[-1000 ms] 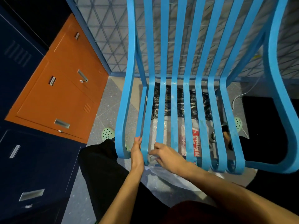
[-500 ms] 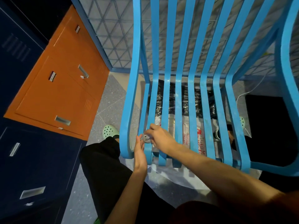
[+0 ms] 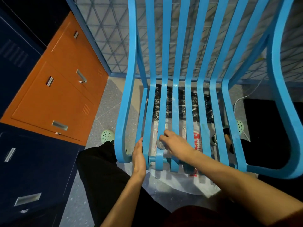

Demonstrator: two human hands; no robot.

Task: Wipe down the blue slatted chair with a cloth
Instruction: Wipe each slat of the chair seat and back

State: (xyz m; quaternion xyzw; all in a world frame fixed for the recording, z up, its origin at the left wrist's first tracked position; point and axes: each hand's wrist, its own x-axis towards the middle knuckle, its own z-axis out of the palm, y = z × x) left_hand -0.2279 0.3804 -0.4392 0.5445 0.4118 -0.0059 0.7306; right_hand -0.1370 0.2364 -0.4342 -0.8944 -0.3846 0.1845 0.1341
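Here the blue slatted chair (image 3: 177, 46) fills the view, its seat slats running away from the fingers toward the backrest. The left hand (image 3: 139, 154) lies with straight fingers against the side of a slat near the seat's left edge, gripping nothing. The right hand (image 3: 175, 143) curls its fingers round a small grey cloth (image 3: 159, 143), bunched under the fingertips on a slat, just right of the left fingers.

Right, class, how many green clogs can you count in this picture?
2. One green clog is on the floor left of the blue chair; the other shows at the chair's right, partly behind a slat.
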